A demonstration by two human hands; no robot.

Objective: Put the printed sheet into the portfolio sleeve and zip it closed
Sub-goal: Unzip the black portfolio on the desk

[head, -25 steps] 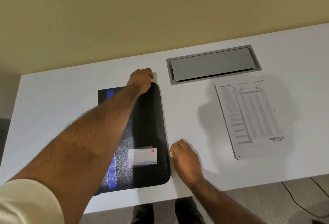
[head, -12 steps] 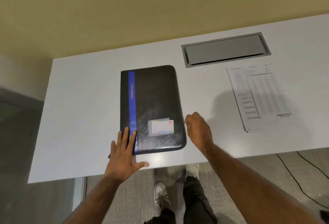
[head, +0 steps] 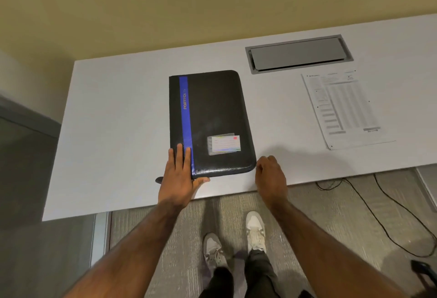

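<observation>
The black portfolio (head: 212,108) with a blue stripe lies shut and flat on the white table (head: 113,132), a small card in a pocket on its cover. My left hand (head: 179,177) rests flat on its near left corner with the fingers spread. A dark tab (head: 159,180) sticks out beside that hand. My right hand (head: 269,174) sits at the near right corner with its fingers curled against the edge; what they hold is hidden. The printed sheet (head: 345,108) lies flat on the table to the right, apart from both hands.
A grey cable hatch (head: 298,54) is set into the table behind the sheet. The table's near edge runs just below my hands. Black cables (head: 378,203) trail on the carpet at the right, and my shoes (head: 255,229) stand below.
My left hand came back from the portfolio's far right corner and now lies flat on its near left corner. My right hand stays by the near right corner. The view shifted.
</observation>
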